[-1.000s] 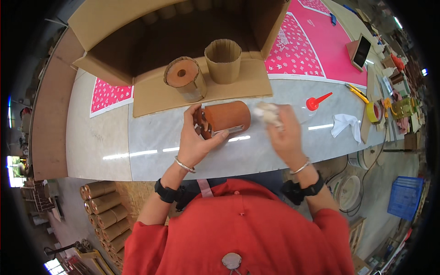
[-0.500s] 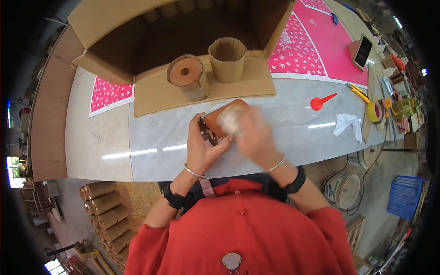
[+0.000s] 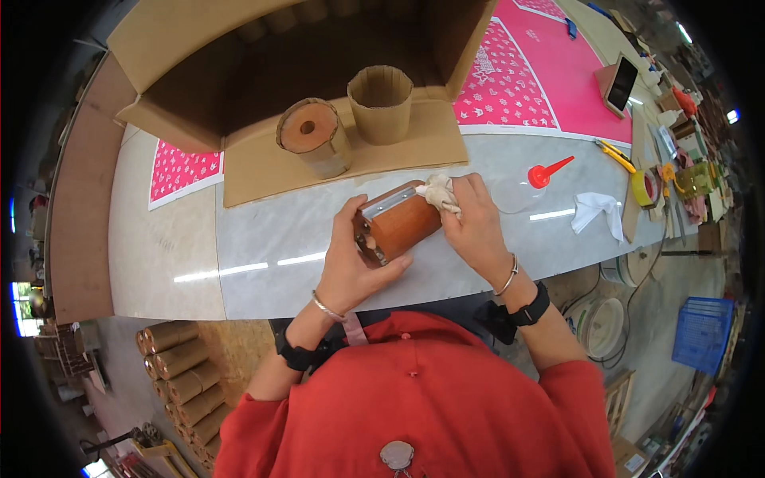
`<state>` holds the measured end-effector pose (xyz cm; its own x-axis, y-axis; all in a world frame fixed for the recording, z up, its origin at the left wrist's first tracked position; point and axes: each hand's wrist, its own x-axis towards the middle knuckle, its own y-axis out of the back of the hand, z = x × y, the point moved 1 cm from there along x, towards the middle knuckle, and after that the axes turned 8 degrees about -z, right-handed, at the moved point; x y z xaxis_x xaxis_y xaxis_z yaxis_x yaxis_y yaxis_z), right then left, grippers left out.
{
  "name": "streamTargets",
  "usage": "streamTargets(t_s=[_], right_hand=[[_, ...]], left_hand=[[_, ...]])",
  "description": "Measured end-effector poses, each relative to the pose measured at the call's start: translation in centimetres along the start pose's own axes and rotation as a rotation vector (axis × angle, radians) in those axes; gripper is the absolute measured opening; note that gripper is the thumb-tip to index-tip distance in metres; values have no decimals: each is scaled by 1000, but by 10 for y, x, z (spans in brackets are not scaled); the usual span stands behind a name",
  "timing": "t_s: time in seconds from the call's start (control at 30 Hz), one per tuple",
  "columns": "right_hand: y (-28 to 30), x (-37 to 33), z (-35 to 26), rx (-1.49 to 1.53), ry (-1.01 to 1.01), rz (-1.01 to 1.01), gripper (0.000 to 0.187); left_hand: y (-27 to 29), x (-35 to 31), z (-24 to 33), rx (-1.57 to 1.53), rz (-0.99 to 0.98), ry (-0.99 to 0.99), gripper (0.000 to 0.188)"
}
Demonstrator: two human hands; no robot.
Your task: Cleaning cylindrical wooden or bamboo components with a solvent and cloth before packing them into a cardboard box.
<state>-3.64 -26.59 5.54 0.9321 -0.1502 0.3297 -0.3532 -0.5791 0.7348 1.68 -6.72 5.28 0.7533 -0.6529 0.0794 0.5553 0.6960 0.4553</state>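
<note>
My left hand (image 3: 351,267) is wrapped round one end of an orange-brown cylinder (image 3: 408,226) held tilted just above the worktop. A silvery metal strip (image 3: 392,202) runs along the cylinder's upper side, and small metal parts show at the end by my left palm. Pinched in my right hand (image 3: 476,225) is a crumpled off-white cloth (image 3: 441,196), pressed to the cylinder's far right end. Beyond my hands, a cardboard sleeve (image 3: 328,162) surrounds another orange-brown cylinder (image 3: 307,137) with a hole in its top. Beside it stands an open cardboard sleeve (image 3: 382,111).
A large open carton (image 3: 171,119) stands at the back, its flap under the sleeves. To the right are a red-nozzled bottle (image 3: 542,175), white cloth (image 3: 598,213), yellow cutter (image 3: 615,155), tape roll (image 3: 644,190) and phone (image 3: 621,84). Wrapped cylinders (image 3: 179,362) are stacked low left.
The cylinder has turned in my left hand, bringing the metal strip into sight. My right hand, blurred before, has shifted right with its cloth to the cylinder's far end. The view has shifted slightly.
</note>
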Motion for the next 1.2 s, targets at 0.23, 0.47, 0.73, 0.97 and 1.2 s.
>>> streamTargets(t_s=[0.23,0.47,0.73,0.97,1.2], right_hand=[[-12,-11,-65,135,259,-26,29],[-5,2,-48,-30,105,-65,28],[3,16,-13,-60,62,-16,27],[-2,11,-30,-65,36,-123,26],[-6,11,-38,-50,135,-106,25]], left_hand=[[0,1,-5,-136,-4,-43,90],[-3,5,-6,-61,7,122,93],[-7,2,1,69,-49,-7,90],[1,-2,-1,-645,-218,421,82],[3,0,-7,-363,-127,207,74]])
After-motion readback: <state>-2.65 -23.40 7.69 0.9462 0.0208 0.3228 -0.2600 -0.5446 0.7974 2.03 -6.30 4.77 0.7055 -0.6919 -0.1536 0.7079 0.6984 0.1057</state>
